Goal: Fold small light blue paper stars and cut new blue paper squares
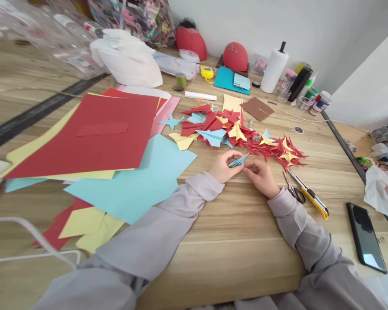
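Observation:
My left hand (224, 167) pinches a small piece of folded light-blue paper (238, 162) with a pointed tip, held just above the table. My right hand (261, 175) is closed, its thumb and fingertips at the right end of the same piece. Behind both hands lies a heap of folded red paper pieces (210, 122), with a blue paper plane (212, 137), a yellow paper plane (183, 141) and a blue four-pointed star (172, 122) among them. Red and yellow stars (288, 156) are piled to the right.
Large red sheets (116, 112) and blue sheets (161, 165) spread on the left. Scissors (294, 189), a yellow utility knife (313, 200) and a phone (366, 237) lie right. Bottles (274, 71), a tape measure (207, 72) and red domed objects (235, 56) line the back.

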### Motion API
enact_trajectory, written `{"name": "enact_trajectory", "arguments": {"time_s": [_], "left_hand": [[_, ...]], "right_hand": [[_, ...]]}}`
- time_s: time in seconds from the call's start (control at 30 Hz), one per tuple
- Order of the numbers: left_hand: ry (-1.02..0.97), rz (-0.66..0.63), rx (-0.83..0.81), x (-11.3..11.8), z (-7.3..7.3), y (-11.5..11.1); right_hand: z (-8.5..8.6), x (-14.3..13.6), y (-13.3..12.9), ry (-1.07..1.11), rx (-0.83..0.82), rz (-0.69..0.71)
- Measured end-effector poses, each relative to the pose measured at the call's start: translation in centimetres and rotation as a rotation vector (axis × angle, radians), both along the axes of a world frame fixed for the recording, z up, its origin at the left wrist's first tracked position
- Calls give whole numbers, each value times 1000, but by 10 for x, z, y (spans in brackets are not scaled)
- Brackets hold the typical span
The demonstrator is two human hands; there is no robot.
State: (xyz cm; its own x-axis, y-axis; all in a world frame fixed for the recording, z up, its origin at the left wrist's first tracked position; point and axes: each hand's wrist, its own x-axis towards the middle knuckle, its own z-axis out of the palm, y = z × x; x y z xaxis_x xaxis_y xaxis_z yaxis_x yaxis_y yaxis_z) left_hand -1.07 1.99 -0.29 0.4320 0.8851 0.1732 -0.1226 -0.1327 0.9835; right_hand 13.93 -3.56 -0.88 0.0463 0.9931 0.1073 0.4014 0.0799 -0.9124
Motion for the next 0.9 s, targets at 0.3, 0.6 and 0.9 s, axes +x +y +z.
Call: {"name": "enact_trajectory", "arguments": {"time_s": [0.3,0.6,0.9], "left_hand": [[11,-4,-10,0,1,-1],[-20,-8,-73,1,0,-1],[-68,-21,-141,1,0,1]], "right_hand": [[12,-2,-3,-118,31,31],[14,-3,-3,-130,35,26],[8,-3,-1,106,-43,-4]]}}
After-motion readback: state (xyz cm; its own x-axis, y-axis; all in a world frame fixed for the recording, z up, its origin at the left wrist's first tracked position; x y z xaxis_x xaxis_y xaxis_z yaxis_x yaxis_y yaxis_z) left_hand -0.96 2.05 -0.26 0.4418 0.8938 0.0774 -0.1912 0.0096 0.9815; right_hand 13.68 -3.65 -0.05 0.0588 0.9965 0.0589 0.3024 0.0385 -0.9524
